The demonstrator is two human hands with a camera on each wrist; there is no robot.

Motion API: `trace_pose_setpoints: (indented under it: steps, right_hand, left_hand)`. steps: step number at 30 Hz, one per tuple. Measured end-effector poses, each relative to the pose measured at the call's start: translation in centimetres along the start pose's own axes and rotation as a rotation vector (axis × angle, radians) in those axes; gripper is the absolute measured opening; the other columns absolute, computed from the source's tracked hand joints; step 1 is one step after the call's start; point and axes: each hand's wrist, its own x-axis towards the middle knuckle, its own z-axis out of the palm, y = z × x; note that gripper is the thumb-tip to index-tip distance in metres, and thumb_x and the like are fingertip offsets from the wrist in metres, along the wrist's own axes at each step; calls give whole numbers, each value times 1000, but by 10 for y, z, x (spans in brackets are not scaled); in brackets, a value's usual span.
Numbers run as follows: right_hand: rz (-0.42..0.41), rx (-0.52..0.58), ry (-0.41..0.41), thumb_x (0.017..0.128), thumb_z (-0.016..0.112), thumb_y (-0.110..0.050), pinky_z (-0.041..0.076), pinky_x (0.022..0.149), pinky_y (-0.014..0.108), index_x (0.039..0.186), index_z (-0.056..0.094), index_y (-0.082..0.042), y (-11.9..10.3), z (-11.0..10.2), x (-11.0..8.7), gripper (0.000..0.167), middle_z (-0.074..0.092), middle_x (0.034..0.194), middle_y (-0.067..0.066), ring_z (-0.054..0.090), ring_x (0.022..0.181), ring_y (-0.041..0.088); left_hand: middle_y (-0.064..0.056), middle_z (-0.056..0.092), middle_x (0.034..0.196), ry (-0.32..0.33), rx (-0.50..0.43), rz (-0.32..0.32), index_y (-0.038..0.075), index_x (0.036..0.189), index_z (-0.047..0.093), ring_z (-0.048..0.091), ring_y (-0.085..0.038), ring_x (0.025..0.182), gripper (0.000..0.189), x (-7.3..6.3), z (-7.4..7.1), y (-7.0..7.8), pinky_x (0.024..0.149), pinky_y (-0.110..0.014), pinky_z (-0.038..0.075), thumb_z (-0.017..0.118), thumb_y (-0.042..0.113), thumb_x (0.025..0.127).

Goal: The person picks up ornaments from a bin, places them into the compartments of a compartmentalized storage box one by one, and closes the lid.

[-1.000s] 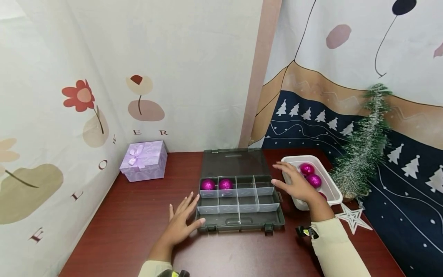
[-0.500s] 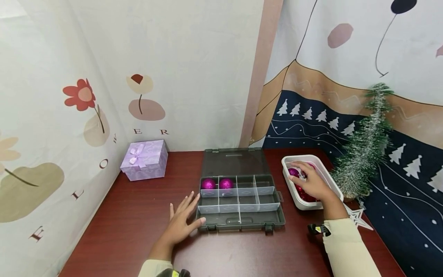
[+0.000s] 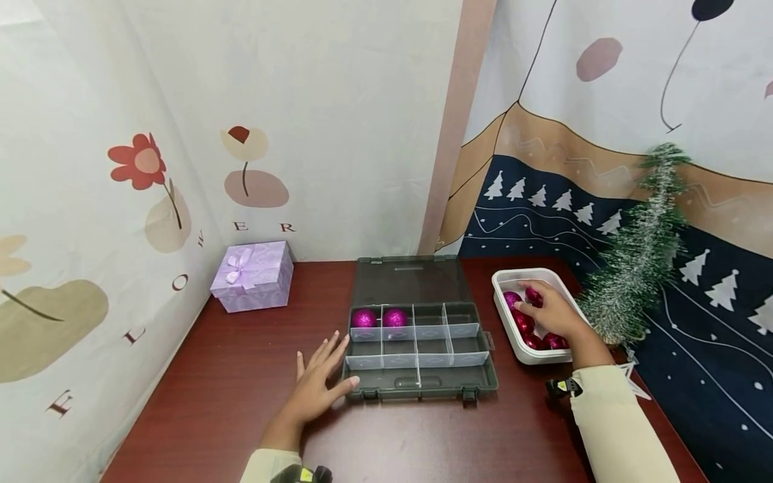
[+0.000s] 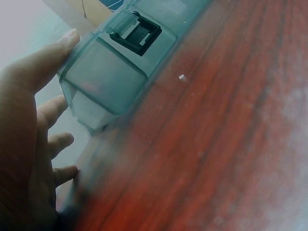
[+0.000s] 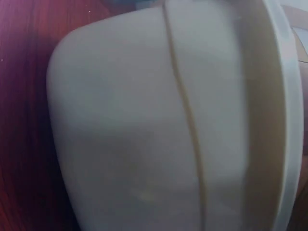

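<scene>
In the head view my left hand (image 3: 318, 386) rests beside the near left corner of a dark see-through compartment box (image 3: 395, 384), fingers spread. The left wrist view has my thumb and fingers around that corner, close to the box's latch (image 4: 139, 34). Two glittery magenta Christmas balls (image 3: 364, 318) sit in adjoining back compartments at the left. On the right, my right hand (image 3: 552, 314) reaches into a white tub (image 3: 503, 329). Its thumb and fingers pinch a shiny magenta Christmas ball (image 3: 534, 296); their tips are partly hidden. Several other balls (image 3: 524, 323) lie in the tub.
A lilac gift box (image 3: 253, 276) with a bow stands at the back left. Behind the tub stands a small tinsel tree (image 3: 634, 261), and a white star (image 3: 635, 382) lies partly behind the right sleeve. The box lid (image 3: 410, 280) lies open toward the wall.
My right hand has moved right and down into the tub, and its fingers have closed around a ball there. The left hand keeps its place beside the box.
</scene>
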Motion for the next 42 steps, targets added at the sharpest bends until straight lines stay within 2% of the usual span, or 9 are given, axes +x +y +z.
trace_pose_setpoints:
  steps: [6,11,16,19,23,28,33,42]
  right_hand:
    - [46,-39,-27,105,71,-13,40,121,73,152,54,9,0,-1,8,55,55,149,39,55,135,55]
    - [52,-45,-39,104,72,-13,48,113,70,151,54,9,1,0,13,55,59,140,38,60,121,49]
    - [23,-24,-31,102,73,-8,52,96,51,146,57,12,6,4,17,51,63,122,32,60,105,41]
    - [8,-26,-20,101,73,-6,50,91,44,144,58,13,8,6,17,49,64,119,31,60,102,39]
    - [-3,-38,-16,101,74,-6,54,96,53,143,59,14,11,9,17,49,65,129,35,62,105,42]
    - [2,-30,-31,102,72,-5,51,112,69,144,58,15,11,11,16,50,61,144,40,65,122,53]
    - [23,-32,-56,103,71,-5,47,117,72,147,55,15,10,13,15,51,58,148,41,61,134,60]
    - [59,-120,-42,103,71,-6,53,111,68,140,60,16,6,17,17,45,65,137,40,68,124,54]
  left_hand:
    - [-17,33,179,-4,1,-6,22,171,40,34,-55,162,88,1,0,-1,119,-92,-7,76,51,96]
    - [-17,33,179,-5,-4,-4,22,171,40,34,-55,161,88,3,-1,0,119,-92,-7,76,51,96]
    - [-17,34,179,-8,-1,1,22,171,40,34,-55,162,89,4,-1,0,119,-92,-8,76,52,96]
    - [-18,33,179,-11,0,-1,22,171,39,33,-55,162,89,3,-1,0,119,-92,-8,76,52,96]
    - [-17,33,179,-10,-1,-4,22,171,39,33,-55,162,88,3,-1,0,120,-92,-8,76,51,96]
    - [-17,33,179,-9,2,-8,22,171,40,34,-55,162,88,2,-1,0,119,-92,-7,76,51,96]
    - [-18,33,179,-12,-3,-12,22,171,40,33,-55,162,88,1,0,0,120,-92,-7,76,51,96]
    - [-18,34,179,-7,1,-10,21,170,40,33,-55,162,88,1,0,0,120,-92,-7,76,50,96]
